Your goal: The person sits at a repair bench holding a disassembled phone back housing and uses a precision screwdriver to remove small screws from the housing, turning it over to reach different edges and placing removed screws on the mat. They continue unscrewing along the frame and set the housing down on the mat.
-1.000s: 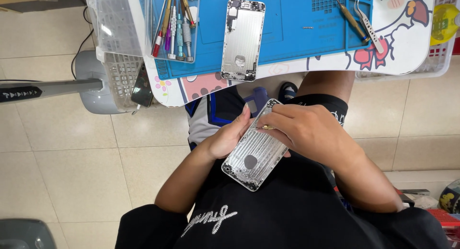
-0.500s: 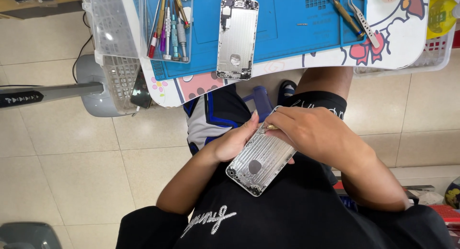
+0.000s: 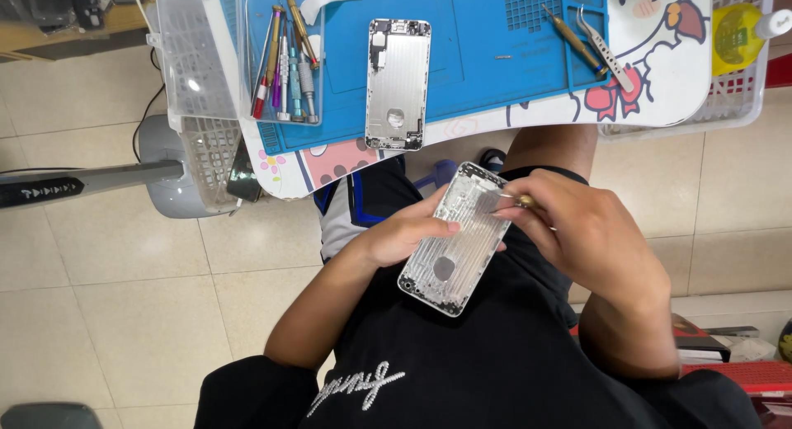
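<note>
A bare silver phone housing (image 3: pixel 459 242) rests tilted over my lap, inner side up. My left hand (image 3: pixel 400 233) grips its left edge, thumb across the ribbed metal. My right hand (image 3: pixel 582 231) is at the housing's upper right corner and pinches a small brass-tipped tool (image 3: pixel 521 201) whose tip touches the housing. A second silver phone housing (image 3: pixel 398 83) lies flat on the blue work mat (image 3: pixel 478 58) on the table above.
Several screwdrivers (image 3: pixel 286 62) lie in a clear tray at the mat's left. Tweezers (image 3: pixel 605 56) and a brass-handled tool (image 3: pixel 574 39) lie at the mat's right. White baskets (image 3: pixel 195 74) flank the table. A grey stand base (image 3: pixel 161 177) sits on the tiled floor.
The housing in my hands has stayed over my lap while the view shifted slightly. My right hand has drawn back to the upper right corner, showing the small tool.
</note>
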